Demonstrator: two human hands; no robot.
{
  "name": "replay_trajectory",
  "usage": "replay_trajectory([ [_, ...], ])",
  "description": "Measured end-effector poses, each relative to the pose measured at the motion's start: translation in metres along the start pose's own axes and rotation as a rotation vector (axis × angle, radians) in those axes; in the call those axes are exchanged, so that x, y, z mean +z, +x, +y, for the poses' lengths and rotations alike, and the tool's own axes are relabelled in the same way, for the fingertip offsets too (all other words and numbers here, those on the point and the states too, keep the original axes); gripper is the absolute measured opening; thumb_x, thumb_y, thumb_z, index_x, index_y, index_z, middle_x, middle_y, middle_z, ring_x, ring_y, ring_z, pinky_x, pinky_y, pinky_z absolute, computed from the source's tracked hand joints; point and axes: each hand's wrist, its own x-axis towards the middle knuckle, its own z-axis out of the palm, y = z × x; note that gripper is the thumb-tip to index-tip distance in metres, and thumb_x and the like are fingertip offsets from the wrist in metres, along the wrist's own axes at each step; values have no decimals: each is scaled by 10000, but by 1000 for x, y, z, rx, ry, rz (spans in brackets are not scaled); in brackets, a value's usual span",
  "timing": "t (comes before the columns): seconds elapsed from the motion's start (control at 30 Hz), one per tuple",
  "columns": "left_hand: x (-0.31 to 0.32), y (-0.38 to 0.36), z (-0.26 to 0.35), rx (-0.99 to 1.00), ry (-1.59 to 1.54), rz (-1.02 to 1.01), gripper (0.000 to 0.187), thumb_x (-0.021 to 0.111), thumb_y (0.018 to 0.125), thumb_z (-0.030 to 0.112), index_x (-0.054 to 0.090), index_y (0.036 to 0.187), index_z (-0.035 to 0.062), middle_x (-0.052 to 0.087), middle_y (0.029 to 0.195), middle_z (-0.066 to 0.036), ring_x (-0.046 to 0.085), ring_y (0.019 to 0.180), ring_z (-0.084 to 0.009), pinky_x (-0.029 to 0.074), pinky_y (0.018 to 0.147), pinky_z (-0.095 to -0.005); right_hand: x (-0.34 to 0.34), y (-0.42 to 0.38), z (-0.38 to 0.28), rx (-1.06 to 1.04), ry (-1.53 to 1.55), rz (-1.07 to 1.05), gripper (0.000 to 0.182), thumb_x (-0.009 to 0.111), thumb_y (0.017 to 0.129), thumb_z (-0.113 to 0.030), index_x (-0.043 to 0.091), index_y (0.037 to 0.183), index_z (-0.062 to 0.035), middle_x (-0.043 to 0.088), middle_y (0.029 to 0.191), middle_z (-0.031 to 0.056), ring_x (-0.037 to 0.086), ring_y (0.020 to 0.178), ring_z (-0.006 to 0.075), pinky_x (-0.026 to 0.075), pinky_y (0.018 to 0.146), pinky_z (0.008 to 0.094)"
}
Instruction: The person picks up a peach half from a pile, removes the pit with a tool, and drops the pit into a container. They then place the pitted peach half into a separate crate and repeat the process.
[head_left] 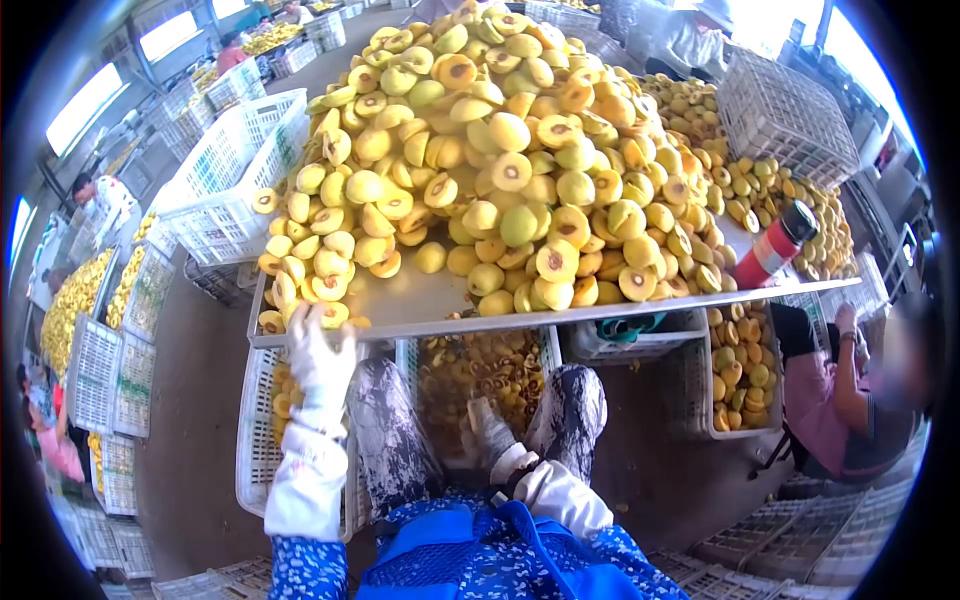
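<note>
A large heap of halved yellow fruit covers the metal table. My left hand, in a white glove, reaches over the table's front edge at the heap's lower left corner, its fingertips beside fruit halves; whether they grip one I cannot make out. Low between my knees is my gloved right hand, above a crate of fruit pieces and pits. Its fingers are blurred, and what they hold, if anything, cannot be told. Under my left hand stands a white crate with some fruit halves.
A red bottle stands at the table's right. An empty white crate is at its left, an upturned crate at the back right. A seated person in pink is at the right, near a fruit-filled crate.
</note>
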Motion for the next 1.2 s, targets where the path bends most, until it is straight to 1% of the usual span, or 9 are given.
replay_trajectory([
  [0.13,53,70,36,195,319,-567,489,523,831,412,486,1189,81,581,1040,-129,618,821,-257,493,725,-399,1,-10,-12,-22,-142,-68,485,479,819,-642,535,720,-170,471,493,9,406,337,162,307,297,298],
  [0.37,194,71,14,552,796,-635,371,545,771,124,519,1128,24,653,760,-46,642,619,-210,453,437,-431,13,-17,-29,53,-236,35,513,488,798,-665,511,707,-161,437,480,8,383,327,170,308,303,321],
  [0.6,183,81,-6,936,727,-712,529,590,756,209,459,1226,6,650,1003,-96,636,865,-224,497,645,-398,-3,-7,-12,-72,-265,-52,486,478,829,-628,533,696,-164,470,507,9,420,361,158,317,325,292],
  [0.67,113,91,37,475,412,-1048,691,614,748,394,413,1286,11,635,1050,-99,603,973,-240,476,756,-436,10,-26,-29,-149,-239,-69,426,472,873,-557,549,749,-157,474,509,2,433,369,138,331,330,277],
  [0.73,65,65,50,335,83,-723,315,578,788,129,528,1084,33,657,881,-95,648,755,-207,503,592,-357,20,-47,-40,-380,-219,-110,385,471,893,-518,557,801,-154,483,515,-1,440,375,126,341,333,268],
  [0.8,39,48,56,-339,-898,-1121,322,636,802,131,526,1096,58,649,887,-89,641,634,-173,497,482,-276,34,-69,-62,-420,-189,-95,320,482,907,-471,556,930,-161,555,618,-8,457,390,111,359,332,263],
  [0.93,8,-13,67,-486,-1678,-1363,512,657,826,172,446,1281,71,647,853,-62,638,596,-122,510,449,-210,47,-57,-73,-738,-167,-86,317,503,927,-376,567,1054,-93,598,860,23,539,729,88,448,603,241],
  [1.1,34,-80,106,-127,-1275,-626,394,562,887,284,524,1213,67,640,976,-81,618,853,-200,506,762,-319,26,-56,-69,-579,5,-18,268,572,885,-279,571,1008,-40,582,859,40,535,771,104,445,641,245],
  [1.2,19,-80,126,32,-859,-352,380,629,814,314,562,1100,74,584,952,-152,586,878,-370,492,764,-385,41,-67,-70,-1019,-294,49,262,549,914,-257,568,1045,-31,600,928,43,562,827,126,480,697,258],
])
